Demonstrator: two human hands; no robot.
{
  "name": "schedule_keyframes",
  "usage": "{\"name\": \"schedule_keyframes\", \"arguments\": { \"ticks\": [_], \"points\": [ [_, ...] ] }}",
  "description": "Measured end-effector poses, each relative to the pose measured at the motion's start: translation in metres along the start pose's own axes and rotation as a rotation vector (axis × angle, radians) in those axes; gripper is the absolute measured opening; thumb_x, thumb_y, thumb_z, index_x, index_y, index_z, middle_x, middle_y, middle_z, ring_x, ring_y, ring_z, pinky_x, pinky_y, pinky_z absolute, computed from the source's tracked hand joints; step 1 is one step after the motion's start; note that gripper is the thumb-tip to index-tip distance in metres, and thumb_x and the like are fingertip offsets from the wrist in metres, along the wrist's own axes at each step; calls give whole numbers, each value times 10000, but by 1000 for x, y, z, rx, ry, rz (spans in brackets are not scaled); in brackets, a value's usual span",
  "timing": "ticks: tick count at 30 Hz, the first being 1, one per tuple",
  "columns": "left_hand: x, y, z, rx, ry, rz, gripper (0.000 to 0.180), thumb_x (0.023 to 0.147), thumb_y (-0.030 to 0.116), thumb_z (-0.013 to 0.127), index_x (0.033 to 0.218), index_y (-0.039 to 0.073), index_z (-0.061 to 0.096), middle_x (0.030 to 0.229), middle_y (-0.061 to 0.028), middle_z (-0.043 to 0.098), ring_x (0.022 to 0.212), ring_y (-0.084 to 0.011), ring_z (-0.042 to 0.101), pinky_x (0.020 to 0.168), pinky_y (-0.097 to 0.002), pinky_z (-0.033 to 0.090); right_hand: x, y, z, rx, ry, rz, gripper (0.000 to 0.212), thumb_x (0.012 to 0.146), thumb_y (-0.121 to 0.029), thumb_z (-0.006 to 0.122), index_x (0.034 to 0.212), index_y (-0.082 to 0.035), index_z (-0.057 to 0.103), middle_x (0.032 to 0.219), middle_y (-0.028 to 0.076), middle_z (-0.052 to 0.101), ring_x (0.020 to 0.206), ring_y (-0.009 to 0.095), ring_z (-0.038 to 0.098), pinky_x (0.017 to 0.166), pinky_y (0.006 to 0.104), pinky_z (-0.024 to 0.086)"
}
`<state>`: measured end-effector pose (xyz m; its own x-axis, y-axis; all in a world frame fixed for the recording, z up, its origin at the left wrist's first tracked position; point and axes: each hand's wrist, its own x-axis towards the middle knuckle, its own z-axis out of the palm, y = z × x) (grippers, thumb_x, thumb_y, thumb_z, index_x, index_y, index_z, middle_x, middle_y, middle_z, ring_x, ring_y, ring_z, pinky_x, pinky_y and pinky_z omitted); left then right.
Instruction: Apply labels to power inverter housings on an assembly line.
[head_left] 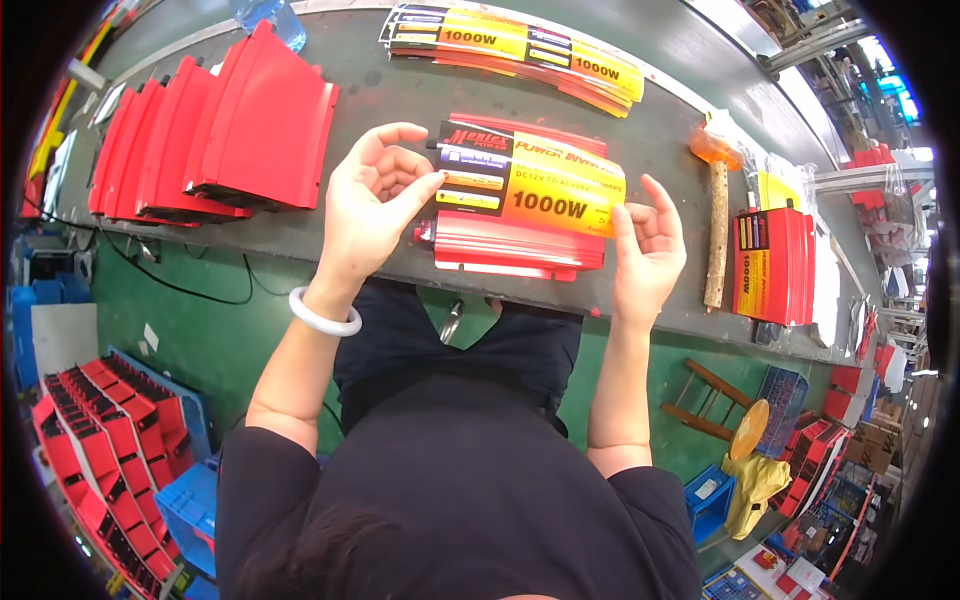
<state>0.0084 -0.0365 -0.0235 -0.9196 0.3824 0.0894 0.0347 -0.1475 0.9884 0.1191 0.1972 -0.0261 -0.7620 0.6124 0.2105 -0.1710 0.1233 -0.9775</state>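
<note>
A yellow and black label sticker (560, 185) is stretched between my two hands, slightly bowed, above a red ribbed power inverter (515, 248) on the bench. My left hand (372, 200) pinches the label's left edge between thumb and index finger, the other fingers curled. At its right end, my right hand (648, 250) grips the lower corner with thumb and fingers. The label covers the middle of the inverter's top; red strips show along its far and near sides. Whether the label touches the inverter, I cannot tell.
Several red inverters (265, 125) stand at the left on the grey bench (375, 95). A pile of labels (510, 42) lies at the back. On the right are a mallet (717, 235) with an orange head and a labelled inverter (780, 265). A wooden stool (748, 430) is below.
</note>
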Motion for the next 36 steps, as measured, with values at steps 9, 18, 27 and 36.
{"name": "schedule_keyframes", "arguments": {
  "ticks": [9, 18, 27, 36],
  "points": [
    [-3, 19, 6, 43, 12, 262, 445, 810, -101, 667, 1219, -29, 507, 822, -21, 613, 783, -61, 577, 737, -204, 465, 12, 8, -19, 295, -92, 347, 168, 897, -104, 668, 1030, -2, 660, 923, 36, 678, 810, 83, 614, 709, 232, 488],
    [-1, 9, 2, -201, -12, 25, 163, 874, -43, 645, 1033, -22, 614, 899, -39, 652, 812, -83, 616, 752, -210, 498, 0, -8, -12, 216, -48, -4, 77, 855, 18, 683, 919, -7, 648, 845, -20, 637, 766, 38, 570, 712, 194, 460],
    [-10, 9, 4, 233, 27, 468, 95, 794, -104, 656, 837, -27, 620, 780, -61, 625, 678, -104, 557, 591, -234, 432, -5, -9, -8, -16, 43, -129, 50, 859, -2, 690, 877, 20, 649, 781, -12, 632, 703, 44, 570, 666, 195, 465],
    [-17, 2, 9, 113, 30, 317, 64, 831, -64, 665, 874, -43, 624, 786, -31, 615, 669, -64, 561, 600, -198, 453, -11, -1, -8, 24, 87, -235, 100, 836, 24, 707, 895, 15, 627, 827, 3, 614, 725, 53, 566, 680, 199, 472]
  ]
}}
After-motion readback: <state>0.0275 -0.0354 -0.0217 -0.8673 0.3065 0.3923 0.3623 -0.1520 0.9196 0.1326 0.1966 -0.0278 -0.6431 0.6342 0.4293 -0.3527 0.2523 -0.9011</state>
